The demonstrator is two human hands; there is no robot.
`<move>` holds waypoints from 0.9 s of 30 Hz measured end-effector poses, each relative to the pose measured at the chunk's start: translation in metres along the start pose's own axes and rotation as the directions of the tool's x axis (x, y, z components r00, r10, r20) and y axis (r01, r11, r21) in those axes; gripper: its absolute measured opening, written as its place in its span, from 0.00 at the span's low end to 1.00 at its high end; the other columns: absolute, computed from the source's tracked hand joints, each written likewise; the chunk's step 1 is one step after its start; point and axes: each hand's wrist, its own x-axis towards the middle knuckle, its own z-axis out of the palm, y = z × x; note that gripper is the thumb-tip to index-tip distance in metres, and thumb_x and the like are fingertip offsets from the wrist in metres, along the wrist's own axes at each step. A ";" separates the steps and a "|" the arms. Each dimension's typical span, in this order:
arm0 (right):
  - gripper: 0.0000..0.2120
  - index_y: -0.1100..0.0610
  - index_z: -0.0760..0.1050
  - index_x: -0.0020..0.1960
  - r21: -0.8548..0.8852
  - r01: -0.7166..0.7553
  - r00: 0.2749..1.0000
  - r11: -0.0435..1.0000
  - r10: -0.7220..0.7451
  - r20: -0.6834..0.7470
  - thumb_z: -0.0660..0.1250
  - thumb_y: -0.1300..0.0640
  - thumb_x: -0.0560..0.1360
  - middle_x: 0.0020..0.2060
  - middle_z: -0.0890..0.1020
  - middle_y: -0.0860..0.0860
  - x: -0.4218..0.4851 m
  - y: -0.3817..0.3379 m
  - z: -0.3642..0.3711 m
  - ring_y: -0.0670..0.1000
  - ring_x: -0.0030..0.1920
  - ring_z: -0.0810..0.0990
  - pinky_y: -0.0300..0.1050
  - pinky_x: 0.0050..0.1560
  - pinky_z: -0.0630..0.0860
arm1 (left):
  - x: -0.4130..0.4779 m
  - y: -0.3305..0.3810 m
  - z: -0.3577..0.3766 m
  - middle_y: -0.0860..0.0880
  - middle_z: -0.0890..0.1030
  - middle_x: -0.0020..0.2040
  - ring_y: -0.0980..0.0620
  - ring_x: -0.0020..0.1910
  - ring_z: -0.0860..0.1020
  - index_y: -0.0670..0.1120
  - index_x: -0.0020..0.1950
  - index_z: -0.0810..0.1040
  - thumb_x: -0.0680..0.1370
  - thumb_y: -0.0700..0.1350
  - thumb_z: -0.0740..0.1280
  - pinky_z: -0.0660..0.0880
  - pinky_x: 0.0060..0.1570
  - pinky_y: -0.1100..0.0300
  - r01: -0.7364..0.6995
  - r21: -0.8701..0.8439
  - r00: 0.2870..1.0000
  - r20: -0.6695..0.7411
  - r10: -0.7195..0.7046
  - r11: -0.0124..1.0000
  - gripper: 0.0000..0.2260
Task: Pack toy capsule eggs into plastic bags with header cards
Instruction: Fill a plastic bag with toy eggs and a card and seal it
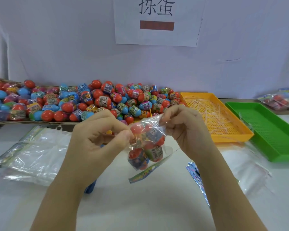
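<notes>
I hold a clear plastic bag [147,147] above the white table; several capsule eggs sit inside it, red, blue and green. Its colourful header card [148,172] hangs at the bottom end. My left hand [97,135] pinches the bag's upper left edge. My right hand [182,125] pinches the upper right edge of the opening. A large heap of loose capsule eggs [83,102] lies along the back of the table, just behind my hands.
Empty bags with header cards [32,157] lie flat at the left. An orange tray [213,117] holding thin plastic strips and a green tray [265,129] stand at the right. Filled bags [279,99] lie at the far right. Blue cards [197,179] lie under my right forearm.
</notes>
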 end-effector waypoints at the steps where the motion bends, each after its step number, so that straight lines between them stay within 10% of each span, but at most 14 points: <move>1: 0.14 0.57 0.81 0.31 0.002 -0.008 1.000 1.000 0.008 -0.004 0.57 0.65 0.65 0.28 0.80 0.51 0.000 0.000 0.001 0.46 0.28 0.76 0.35 0.29 0.74 | 0.004 -0.001 0.003 0.51 0.77 0.37 0.54 0.38 0.78 0.44 0.38 0.81 0.71 0.49 0.66 0.74 0.35 0.69 0.008 -0.008 1.000 -0.026 -0.008 1.000 0.10; 6: 0.03 0.50 0.83 0.37 -0.199 0.109 0.993 0.974 -0.115 -0.018 0.74 0.54 0.64 0.33 0.83 0.49 0.000 0.007 0.004 0.48 0.34 0.80 0.40 0.36 0.77 | 0.004 -0.005 0.007 0.50 0.78 0.37 0.51 0.38 0.79 0.49 0.37 0.80 0.66 0.52 0.76 0.78 0.33 0.65 0.071 0.035 0.992 -0.111 -0.067 0.997 0.09; 13: 0.25 0.47 0.81 0.55 0.034 0.064 0.996 0.997 -0.061 -0.067 0.79 0.60 0.60 0.39 0.86 0.51 0.000 0.007 0.012 0.50 0.40 0.84 0.44 0.41 0.80 | 0.010 -0.010 0.002 0.51 0.81 0.31 0.56 0.30 0.81 0.54 0.37 0.82 0.60 0.47 0.78 0.79 0.28 0.63 0.241 -0.322 0.947 -0.126 -0.294 0.916 0.09; 17: 0.22 0.51 0.82 0.53 0.193 0.058 0.992 0.979 -0.035 -0.121 0.77 0.60 0.59 0.38 0.86 0.52 -0.001 0.007 0.019 0.50 0.40 0.85 0.44 0.40 0.82 | 0.013 -0.016 0.001 0.53 0.80 0.31 0.56 0.33 0.82 0.56 0.44 0.85 0.56 0.50 0.81 0.80 0.31 0.62 0.302 -0.566 0.893 -0.115 -0.435 0.768 0.18; 21: 0.18 0.54 0.82 0.52 0.292 0.109 0.977 0.950 -0.049 -0.205 0.73 0.63 0.62 0.36 0.85 0.52 0.000 0.006 0.018 0.48 0.37 0.84 0.39 0.37 0.80 | 0.016 -0.019 0.001 0.52 0.82 0.30 0.58 0.28 0.81 0.52 0.36 0.87 0.61 0.44 0.73 0.79 0.30 0.66 0.290 -0.711 0.822 -0.158 -0.547 0.641 0.06; 27: 0.19 0.53 0.84 0.50 0.177 0.100 0.970 0.979 -0.056 -0.235 0.77 0.60 0.60 0.38 0.86 0.52 0.000 0.009 0.018 0.49 0.39 0.85 0.41 0.39 0.80 | 0.018 -0.014 0.010 0.50 0.85 0.36 0.53 0.34 0.83 0.47 0.39 0.85 0.67 0.52 0.69 0.80 0.31 0.61 0.377 -0.678 0.785 -0.127 -0.606 0.631 0.11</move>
